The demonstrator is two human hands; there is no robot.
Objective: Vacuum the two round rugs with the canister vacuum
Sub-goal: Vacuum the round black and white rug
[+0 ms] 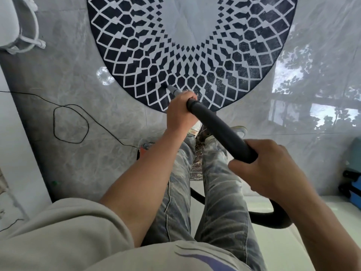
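Far left, up in the corner, a white rounded object stands on the grey marbled floor; I cannot tell what it is. Below it a thin black cord trails over the floor and curls into a loop. Its near end meets an orange object that is half hidden by my left forearm.

Moving to the middle, the round rug fills the top of the view. It is dark with a white diamond lattice and a pale centre, and it lies flat on the floor. The grey nozzle points down and away from me, its tip touching the rug close to the near edge. My left hand grips where the nozzle joins the black tube, fingers curled tight round it. Under the tube are my jeans, with both shoes just short of the rug's edge.

Further right, my right hand is clamped on the back end of the same tube, fingers wrapped over the top and the thumb underneath. From there the hose bends down behind that arm and sweeps back under my legs.

At the far right edge a blue object sits on the floor, beside window reflections on the glossy tiles.
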